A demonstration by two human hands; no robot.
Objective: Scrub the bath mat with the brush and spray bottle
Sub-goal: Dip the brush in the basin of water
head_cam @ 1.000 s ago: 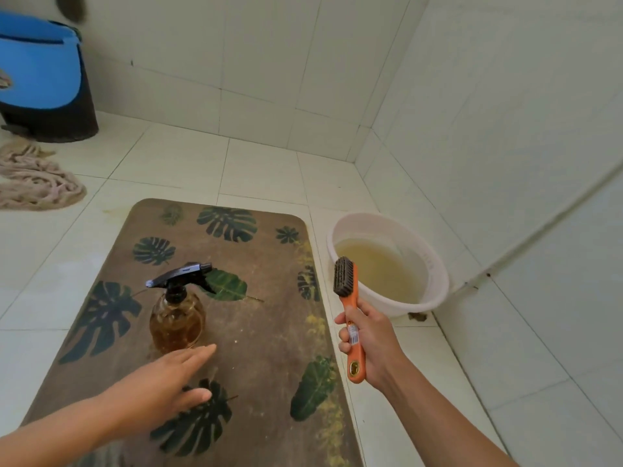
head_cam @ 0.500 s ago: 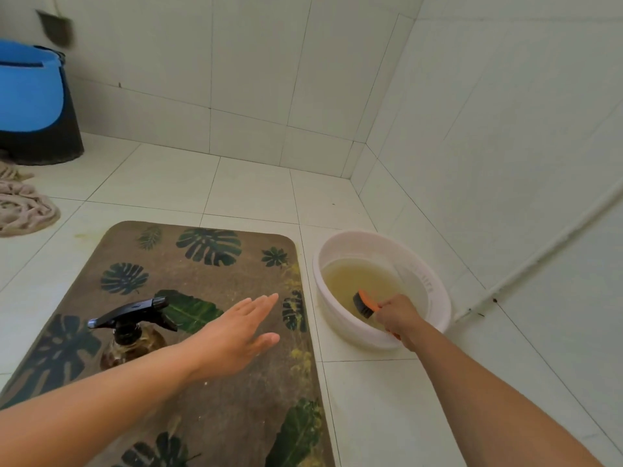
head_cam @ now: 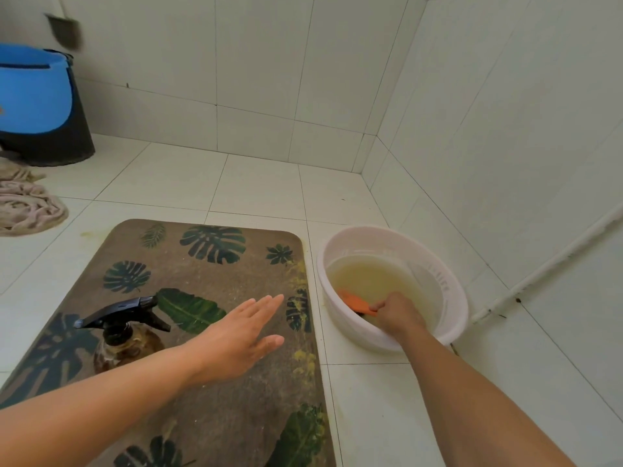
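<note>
A brown bath mat (head_cam: 215, 271) with dark green leaf prints lies on the white tiled floor. On its left part stands an amber spray bottle (head_cam: 124, 335) with a black trigger head. My left hand (head_cam: 241, 332) hovers flat over the mat, fingers stretched out, holding nothing. My right hand (head_cam: 397, 313) is inside a pale pink basin (head_cam: 451, 305) of yellowish water, gripping the orange handle of the brush (head_cam: 355, 301). The brush head dips into the water and its bristles are hidden.
A blue and black bin (head_cam: 37, 106) stands at the far left against the wall. A heap of beige cloth (head_cam: 27, 207) lies beside it. Tiled walls meet in a corner behind the basin, and a white pipe (head_cam: 546, 267) runs along the right wall.
My right hand has carried the brush from above the floor down into the basin's water. My left hand has moved from near the spray bottle rightward across the mat.
</note>
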